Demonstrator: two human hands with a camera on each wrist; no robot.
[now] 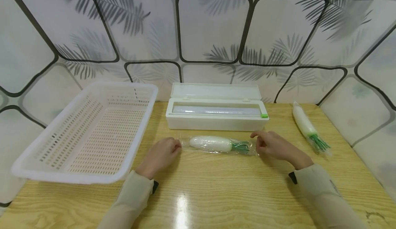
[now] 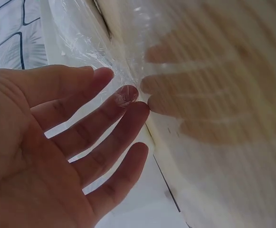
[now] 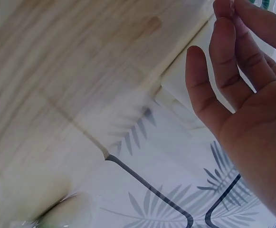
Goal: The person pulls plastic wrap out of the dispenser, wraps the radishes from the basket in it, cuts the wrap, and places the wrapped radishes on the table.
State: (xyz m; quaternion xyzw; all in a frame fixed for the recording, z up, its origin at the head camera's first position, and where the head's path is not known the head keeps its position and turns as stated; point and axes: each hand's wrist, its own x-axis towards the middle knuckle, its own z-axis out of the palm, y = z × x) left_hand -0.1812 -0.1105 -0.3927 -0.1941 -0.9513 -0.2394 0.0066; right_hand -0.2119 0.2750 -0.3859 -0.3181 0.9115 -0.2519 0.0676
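A white radish [image 1: 211, 144] with green stalks lies crosswise on the table, wrapped in clear cling film [image 1: 253, 150]. At its left end my left hand [image 1: 162, 155] pinches the film between thumb and index finger. Film also clings to a fingertip [image 2: 127, 95] in the left wrist view, where the other fingers are loosely bent. My right hand [image 1: 276, 148] pinches the film's other end, beyond the stalks. In the right wrist view, thumb and index finger [image 3: 225, 33] meet at the top edge.
Behind the radish stands a white cling film dispenser [image 1: 216, 123], lid raised, with a film roll [image 1: 216, 110] inside and a green slider [image 1: 264, 115] at its right. A white plastic basket [image 1: 68, 177] is on the left. Another wrapped radish [image 1: 304, 121] lies at right. Patterned wall encloses the table.
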